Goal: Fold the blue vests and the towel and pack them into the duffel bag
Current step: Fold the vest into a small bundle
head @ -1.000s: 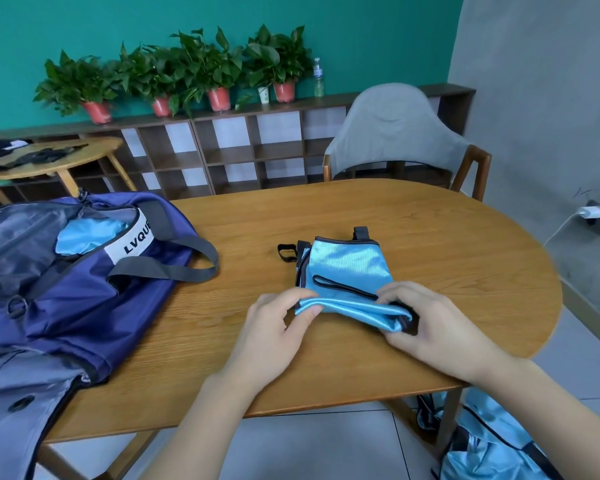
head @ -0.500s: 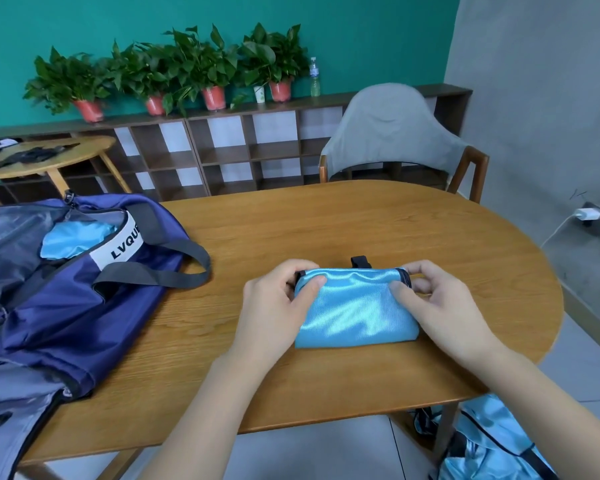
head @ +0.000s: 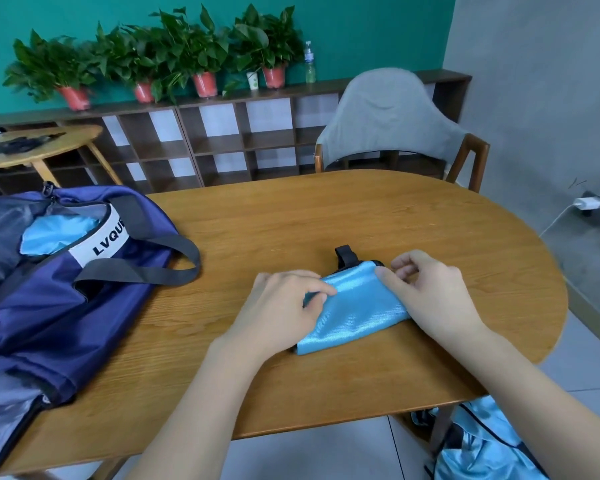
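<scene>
A folded shiny blue vest [head: 355,308] with black trim lies slanted on the wooden table [head: 361,216], a black strap loop poking out at its far end. My left hand [head: 279,308] pinches its left edge, thumb on top. My right hand [head: 430,294] holds its right end, thumb along the fabric and fingers curled at the far corner. The navy duffel bag [head: 49,306] lies open on the table's left side, with another blue vest [head: 54,232] inside. No towel is in view.
More blue vests [head: 492,445] are heaped on the floor under the table's near right edge. A grey-covered chair [head: 392,116] stands at the far side. Behind it are a shelf with potted plants [head: 205,60] and a small round table [head: 39,147].
The near half of the vest was folded over into a compact bundle. The bundle has since turned slantwise, and both hands have shifted to its two ends.
</scene>
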Motion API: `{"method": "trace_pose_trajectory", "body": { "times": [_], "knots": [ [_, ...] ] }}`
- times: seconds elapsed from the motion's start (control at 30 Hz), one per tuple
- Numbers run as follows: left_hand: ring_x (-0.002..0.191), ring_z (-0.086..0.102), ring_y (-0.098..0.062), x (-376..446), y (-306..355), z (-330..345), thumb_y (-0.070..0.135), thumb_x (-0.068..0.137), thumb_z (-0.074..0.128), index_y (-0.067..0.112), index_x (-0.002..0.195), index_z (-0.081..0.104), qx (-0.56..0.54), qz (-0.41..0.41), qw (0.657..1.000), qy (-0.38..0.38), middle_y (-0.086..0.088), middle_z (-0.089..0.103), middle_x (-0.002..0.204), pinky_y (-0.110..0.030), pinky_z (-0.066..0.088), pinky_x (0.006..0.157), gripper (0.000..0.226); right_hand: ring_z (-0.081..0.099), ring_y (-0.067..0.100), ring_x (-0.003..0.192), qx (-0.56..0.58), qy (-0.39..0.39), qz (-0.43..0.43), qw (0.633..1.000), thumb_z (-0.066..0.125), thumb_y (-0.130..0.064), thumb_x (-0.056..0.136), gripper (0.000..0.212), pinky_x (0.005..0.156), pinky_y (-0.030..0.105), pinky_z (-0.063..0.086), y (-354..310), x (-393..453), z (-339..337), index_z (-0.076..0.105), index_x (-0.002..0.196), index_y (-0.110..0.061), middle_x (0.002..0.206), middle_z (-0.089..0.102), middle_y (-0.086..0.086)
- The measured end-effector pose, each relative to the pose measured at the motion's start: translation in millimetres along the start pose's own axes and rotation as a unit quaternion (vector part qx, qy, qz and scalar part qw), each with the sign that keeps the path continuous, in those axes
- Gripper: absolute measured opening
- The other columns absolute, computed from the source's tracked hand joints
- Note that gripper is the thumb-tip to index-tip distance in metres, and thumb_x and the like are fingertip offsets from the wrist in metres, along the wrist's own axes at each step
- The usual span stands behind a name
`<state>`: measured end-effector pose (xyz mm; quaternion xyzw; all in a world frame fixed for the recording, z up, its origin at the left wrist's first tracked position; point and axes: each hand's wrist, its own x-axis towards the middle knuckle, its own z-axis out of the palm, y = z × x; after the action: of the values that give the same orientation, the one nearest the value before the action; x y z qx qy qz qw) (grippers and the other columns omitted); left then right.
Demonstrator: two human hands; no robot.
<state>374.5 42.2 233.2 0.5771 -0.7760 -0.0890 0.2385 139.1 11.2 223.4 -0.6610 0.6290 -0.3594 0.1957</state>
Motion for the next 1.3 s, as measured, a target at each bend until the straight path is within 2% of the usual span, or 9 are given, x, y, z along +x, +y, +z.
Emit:
{"method": "trace_pose_trajectory", "body": {
  "times": [0.17, 0.37, 0.47, 0.57, 0.73, 0.9, 1.0, 1.13, 1.3],
  "knots": [
    [0.066, 0.053, -0.023, -7.4, 22.6, -11.6, 0.054, 0.099, 0.042, 0.020, 0.075, 0.066, 0.144, -0.069, 0.987, 0.009, 0.000, 0.056, 0.059, -0.033, 0.037, 0.066, 0.048, 0.066, 0.010, 0.077, 0.020, 0.024, 0.011, 0.999, 0.069, -0.048, 0.087, 0.025, 0.080, 0.040, 0.056, 0.3, -2.4, -0.3, 0.062, 0.100, -0.027, 0.090, 0.067, -0.011],
    [0.051, 0.040, -0.023, -11.5, 27.9, 0.8, 0.049, 0.096, 0.057, 0.011, 0.052, 0.041, 0.014, -0.085, 0.996, 0.020, -0.005, 0.039, 0.044, -0.035, 0.045, 0.057, 0.060, 0.066, 0.003, 0.079, 0.061, -0.052, 0.055, 0.995, 0.074, -0.049, 0.085, 0.028, 0.067, 0.018, 0.048, -9.5, -13.8, 2.6, 0.066, 0.100, -0.027, 0.083, 0.070, -0.013],
    [0.055, 0.054, -0.014, -17.8, 31.9, 13.6, 0.054, 0.092, 0.063, 0.025, 0.071, 0.066, -0.005, -0.105, 0.993, 0.049, 0.004, 0.057, 0.053, -0.033, 0.051, 0.062, 0.035, 0.067, 0.004, 0.087, 0.073, -0.083, 0.075, 0.991, 0.079, -0.048, 0.080, 0.033, 0.068, 0.018, 0.046, -11.3, -14.9, 1.8, 0.065, 0.102, -0.028, 0.089, 0.072, -0.013],
    [0.074, 0.063, -0.010, -23.6, 36.3, 23.2, 0.061, 0.091, 0.058, 0.034, 0.097, 0.065, 0.052, -0.114, 0.989, 0.081, 0.010, 0.063, 0.067, -0.029, 0.048, 0.064, 0.028, 0.066, 0.005, 0.089, 0.079, -0.110, 0.088, 0.987, 0.083, -0.045, 0.077, 0.038, 0.068, 0.019, 0.047, -13.6, -14.4, 2.3, 0.064, 0.106, -0.028, 0.095, 0.069, -0.013],
    [0.067, 0.063, -0.007, -26.1, 33.7, 30.4, 0.060, 0.078, 0.073, 0.038, 0.096, 0.068, 0.079, -0.085, 0.977, 0.177, 0.016, 0.059, 0.079, -0.025, 0.046, 0.054, 0.029, 0.070, 0.009, 0.083, 0.121, -0.160, 0.105, 0.974, 0.086, -0.028, 0.075, 0.041, 0.070, 0.024, 0.053, -16.1, -7.7, 0.5, 0.064, 0.109, -0.027, 0.098, 0.070, -0.006],
    [0.123, 0.041, -0.010, -23.7, 17.9, 21.4, 0.045, 0.073, 0.084, 0.047, 0.104, 0.071, -0.066, -0.039, 0.980, 0.186, 0.019, 0.045, 0.127, -0.034, 0.029, 0.105, 0.034, 0.069, 0.012, 0.077, 0.278, -0.193, 0.072, 0.938, 0.078, 0.001, 0.081, 0.044, 0.070, 0.025, 0.057, -17.8, -9.7, -1.7, 0.063, 0.119, -0.015, 0.099, 0.072, 0.005],
    [0.144, 0.024, -0.005, -20.4, 12.2, -2.1, 0.032, 0.077, 0.084, 0.054, 0.095, 0.073, -0.200, -0.075, 0.966, 0.144, 0.020, 0.034, 0.150, -0.034, 0.019, 0.116, 0.030, 0.070, 0.022, 0.083, 0.349, -0.214, 0.038, 0.911, 0.073, 0.008, 0.083, 0.044, 0.073, 0.030, 0.058, -20.3, -10.6, -6.1, 0.063, 0.121, -0.012, 0.107, 0.070, 0.009],
    [0.117, 0.058, -0.001, -19.9, -0.8, -18.0, 0.011, 0.084, 0.080, 0.032, 0.092, 0.082, -0.394, -0.066, 0.916, 0.030, 0.011, 0.068, 0.121, -0.029, 0.040, 0.102, 0.023, 0.068, 0.029, 0.097, 0.390, -0.217, 0.022, 0.895, 0.076, 0.003, 0.082, 0.041, 0.093, 0.045, 0.054, -19.0, -7.7, -8.7, 0.067, 0.118, -0.014, 0.113, 0.072, 0.010],
    [0.106, 0.066, 0.001, -25.7, -4.1, -10.5, 0.005, 0.091, 0.071, 0.023, 0.100, 0.080, -0.380, -0.105, 0.919, 0.015, 0.016, 0.075, 0.108, -0.014, 0.042, 0.089, 0.022, 0.068, 0.028, 0.109, 0.385, -0.153, 0.032, 0.909, 0.074, -0.002, 0.085, 0.031, 0.093, 0.043, 0.056, -18.3, -12.7, -0.6, 0.064, 0.113, -0.008, 0.113, 0.074, 0.005]
  ]
}}
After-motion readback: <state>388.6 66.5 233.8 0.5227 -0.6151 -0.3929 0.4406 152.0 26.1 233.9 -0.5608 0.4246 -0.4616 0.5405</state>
